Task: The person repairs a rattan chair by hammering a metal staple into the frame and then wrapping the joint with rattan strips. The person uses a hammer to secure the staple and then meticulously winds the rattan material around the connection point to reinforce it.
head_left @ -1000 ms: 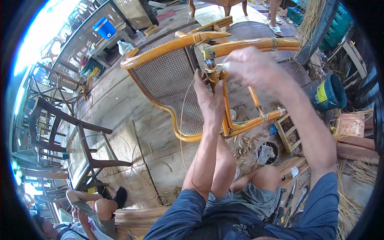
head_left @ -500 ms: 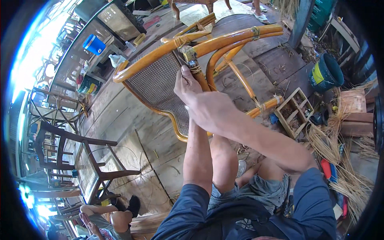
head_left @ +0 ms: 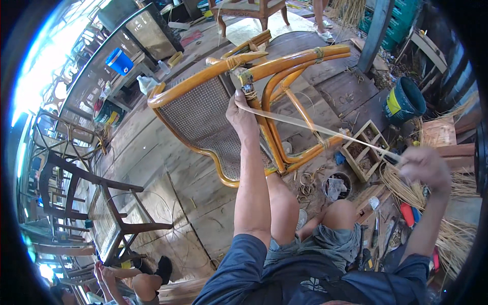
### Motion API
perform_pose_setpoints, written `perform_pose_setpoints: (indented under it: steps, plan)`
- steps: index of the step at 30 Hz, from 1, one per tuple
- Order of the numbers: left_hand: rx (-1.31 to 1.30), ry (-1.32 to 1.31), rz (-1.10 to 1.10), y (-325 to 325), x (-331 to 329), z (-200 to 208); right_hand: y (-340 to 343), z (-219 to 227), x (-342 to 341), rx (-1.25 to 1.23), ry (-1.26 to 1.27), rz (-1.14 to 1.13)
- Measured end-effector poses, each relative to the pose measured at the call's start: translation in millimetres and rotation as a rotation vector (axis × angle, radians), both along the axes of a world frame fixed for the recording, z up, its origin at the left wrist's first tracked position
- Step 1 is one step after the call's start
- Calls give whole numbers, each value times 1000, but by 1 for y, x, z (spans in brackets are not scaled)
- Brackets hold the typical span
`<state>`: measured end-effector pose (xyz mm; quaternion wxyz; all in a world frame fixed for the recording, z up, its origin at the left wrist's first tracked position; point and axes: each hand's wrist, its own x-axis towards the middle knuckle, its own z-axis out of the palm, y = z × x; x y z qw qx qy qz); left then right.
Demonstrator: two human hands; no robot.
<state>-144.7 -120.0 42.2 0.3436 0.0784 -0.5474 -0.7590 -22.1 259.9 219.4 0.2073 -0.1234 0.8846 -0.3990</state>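
A tilted rattan armchair with a woven cane panel stands in front of me. Binding wraps one of its pole joints. Right at that joint, my left hand is closed, thumb and fingers pinching a pale flat rattan strip against the pole. The strip runs taut from there across to my right hand, which is closed around its other end, well out to the right. Motion slightly blurs the right hand.
To the right are a divided wooden box, a dark teal bucket and bundles of loose strands. A dark wooden chair stands at left, with another person's knee near it. A bowl sits beyond my knees.
My right hand has swung from beside my left hand far out to the right, drawing the strip out straight. The left hand stays at the joint.
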Motion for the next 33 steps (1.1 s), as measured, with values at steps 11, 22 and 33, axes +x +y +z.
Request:
perform_pose_setpoints:
  steps: [11,22,33]
  plan:
    - [344,33,391,57,-28,14,-238,-26,-1,-480,477,402]
    - [153,-102,-97,8,-6,0,-231,-89,-116,-223,508,240]
    - [376,85,-594,-24,-20,-18,-255,-116,-158,125,975,140]
